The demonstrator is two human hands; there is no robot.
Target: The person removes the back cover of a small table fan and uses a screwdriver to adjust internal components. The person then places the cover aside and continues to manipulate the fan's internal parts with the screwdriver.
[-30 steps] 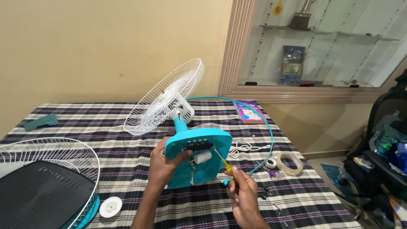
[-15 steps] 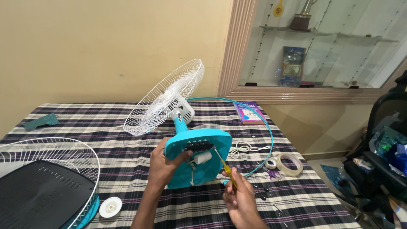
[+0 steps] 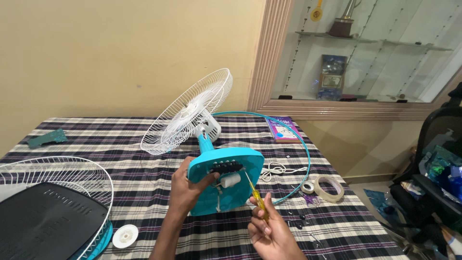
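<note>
One table (image 3: pixel 120 144) under a checked purple, black and white cloth fills the lower view, and on it lies one turquoise table fan (image 3: pixel 207 144) tipped on its side. Its long axis runs from the near middle away and to the left: the underside of the fan base (image 3: pixel 231 192) faces the camera, the neck rises behind it, and the white rear grille (image 3: pixel 185 113) points up and left toward the wall. One second white grille (image 3: pixel 53 168) rests at the left edge around one black slotted device (image 3: pixel 43 221). One thin turquoise ring (image 3: pixel 298 139) arcs on the cloth right of the fan, with a white cord (image 3: pixel 274 169) coiled inside it. There is one purple booklet (image 3: pixel 284 127) at the far edge, one roll of tape (image 3: pixel 329 188) near the right edge, one white round cap (image 3: pixel 125 236) at the front left, and one green scrap (image 3: pixel 48 137) far left.

The left hand (image 3: pixel 185 188) wraps the left rim of the base, thumb pressed on its underside. The right hand (image 3: pixel 269 231) is closed around one yellow-handled screwdriver (image 3: pixel 255 195), whose shaft slants up and left, its tip at the black strip in the base.
</note>
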